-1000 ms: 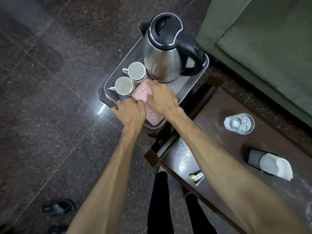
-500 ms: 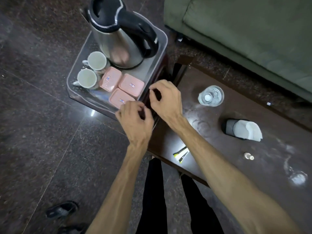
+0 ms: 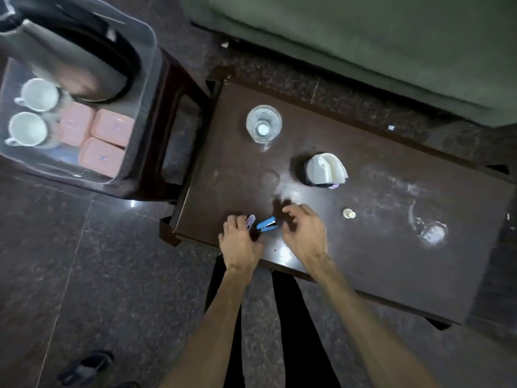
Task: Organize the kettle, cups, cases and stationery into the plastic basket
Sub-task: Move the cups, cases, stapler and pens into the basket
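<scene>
The clear plastic basket [image 3: 145, 88] stands on a dark stool at the upper left. It holds the steel kettle [image 3: 70, 60], two white cups [image 3: 39, 93] [image 3: 26, 130] and three pink cases [image 3: 112, 127]. On the dark table's near edge lies a small blue stapler [image 3: 267, 223]. My left hand [image 3: 239, 238] rests just left of it, fingers curled over a small pale purple item [image 3: 249, 221]. My right hand [image 3: 303, 231] hovers just right of the stapler with its fingers apart, holding nothing.
The dark wooden table [image 3: 363, 247] also carries a glass of water [image 3: 263, 123], a black holder with white napkins [image 3: 321, 169], a small white cap [image 3: 348, 213] and white smears. A green sofa [image 3: 363, 37] is behind. A sandal [image 3: 86, 365] lies on the floor.
Both hands left the pink cases in the basket and moved right and back to the table's near edge, around the stationery. The view swung right with them.
</scene>
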